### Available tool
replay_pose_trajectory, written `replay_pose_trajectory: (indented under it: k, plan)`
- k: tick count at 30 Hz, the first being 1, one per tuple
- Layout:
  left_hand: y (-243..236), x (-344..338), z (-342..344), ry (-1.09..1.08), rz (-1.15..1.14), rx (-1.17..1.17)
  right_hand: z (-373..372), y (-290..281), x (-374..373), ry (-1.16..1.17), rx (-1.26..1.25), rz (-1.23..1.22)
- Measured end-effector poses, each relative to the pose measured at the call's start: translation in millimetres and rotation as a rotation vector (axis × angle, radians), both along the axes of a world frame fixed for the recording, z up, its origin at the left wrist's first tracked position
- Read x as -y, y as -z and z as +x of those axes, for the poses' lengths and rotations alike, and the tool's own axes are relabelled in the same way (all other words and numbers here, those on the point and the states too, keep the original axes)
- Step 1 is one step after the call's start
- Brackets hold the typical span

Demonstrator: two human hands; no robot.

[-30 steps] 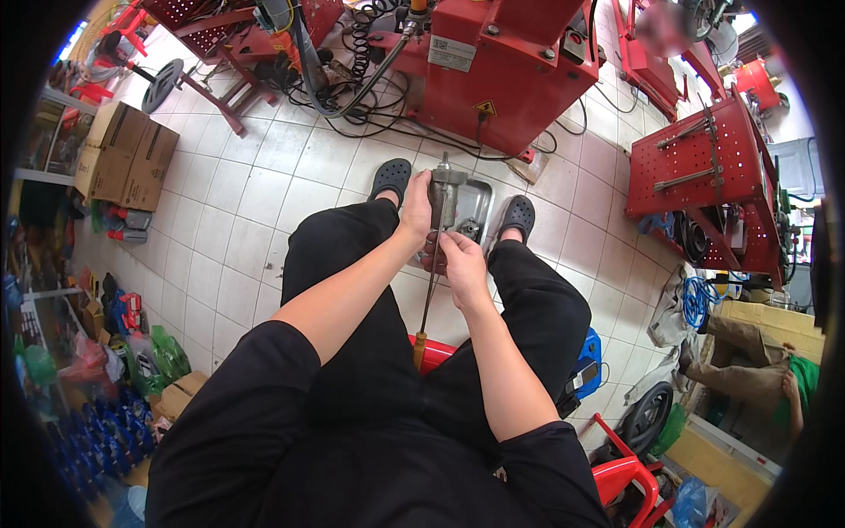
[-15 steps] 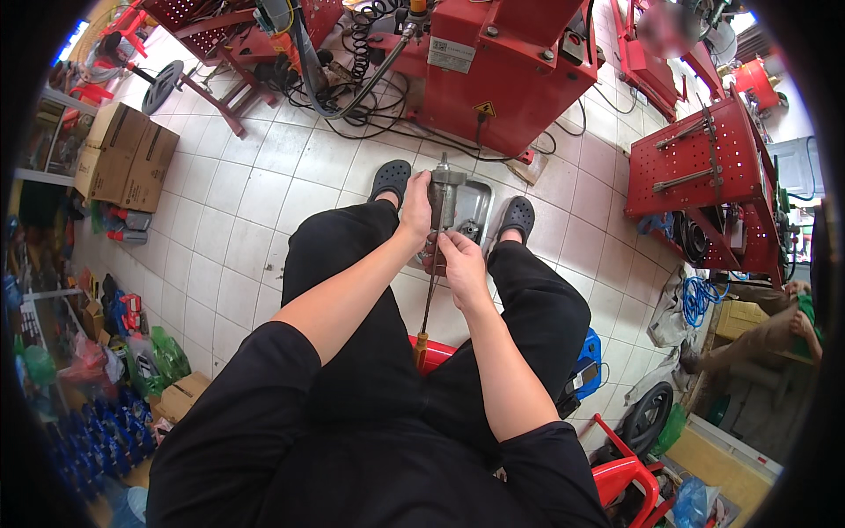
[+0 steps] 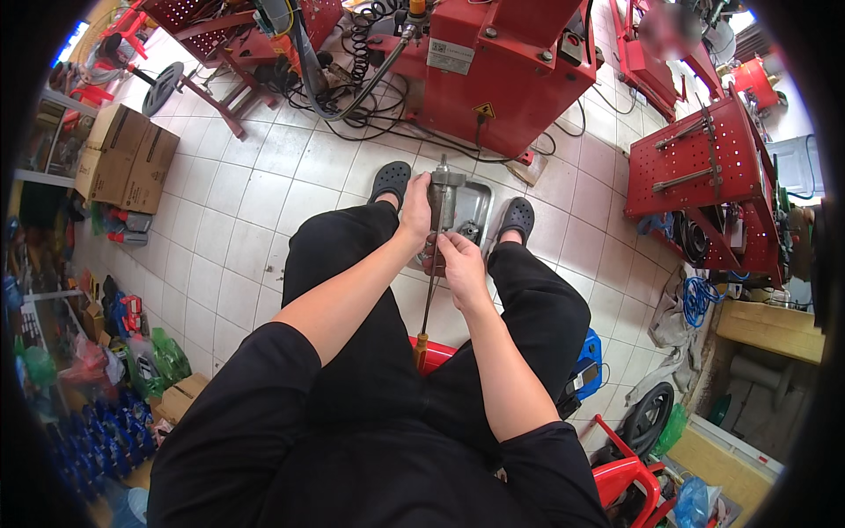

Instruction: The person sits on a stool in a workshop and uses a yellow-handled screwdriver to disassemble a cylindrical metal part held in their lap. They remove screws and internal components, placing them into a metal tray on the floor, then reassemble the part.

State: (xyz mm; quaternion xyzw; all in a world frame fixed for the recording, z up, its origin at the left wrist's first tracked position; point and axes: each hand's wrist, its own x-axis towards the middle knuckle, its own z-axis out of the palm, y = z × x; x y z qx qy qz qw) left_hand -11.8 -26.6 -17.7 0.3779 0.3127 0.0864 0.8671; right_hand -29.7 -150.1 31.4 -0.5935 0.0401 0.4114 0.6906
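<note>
Another person, seen at the right half a second ago, is now out of view, and the yellow board point(image 3: 770, 330) there is no longer covered; the hands are kept in much the same place. At the centre, between the knees, a metal cylinder point(image 3: 446, 204) is grasped along its left side by the left hand point(image 3: 418, 209), with its thin threaded end turned to the far side. By the right hand point(image 3: 463, 267), the shaft of a long tool point(image 3: 428, 304) is pinched close to the cylinder's near end; where the tip is seated cannot be told. Its amber handle point(image 3: 421, 354) is pointed to the near side, beside a red stool point(image 3: 440, 354). Behind and to the right of the cylinder, a tray point(image 3: 483, 195) is set on the tiles between two dark shoes point(image 3: 390, 183), and a small part point(image 3: 470, 231) is held in it. Farther off, a red machine point(image 3: 506, 101) is stood, with cables point(image 3: 387, 123) strewn to its left.
</note>
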Motion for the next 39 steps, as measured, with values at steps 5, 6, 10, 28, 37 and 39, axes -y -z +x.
replay_pose_trajectory:
  k: [5, 6, 10, 28, 37, 39]
  plan:
    - [3.3, 0.4, 1.3, -0.013, -0.014, -0.004, -0.3, 0.8, -0.5, 0.017, -0.007, 0.006]
    - [3.4, 0.4, 1.5, -0.011, -0.013, -0.005, -0.5, 0.7, -0.4, 0.025, -0.010, 0.008]
    - [3.2, 0.7, 1.4, -0.007, 0.016, -0.005, -0.7, 0.6, -0.6, 0.028, -0.011, -0.002]
    - [-16.4, 5.5, 0.6, -0.111, 0.461, -0.047, -1.6, -1.6, 0.7, 0.031, -0.013, 0.002]
    - [5.3, -4.3, 4.0, -0.045, 0.301, 0.026, -0.7, 5.5, 3.2, -0.001, -0.089, 0.189]
    - [7.5, -3.1, 3.3, -0.042, 0.244, 0.036, 0.7, 8.4, 4.8, -0.011, -0.113, 0.218]
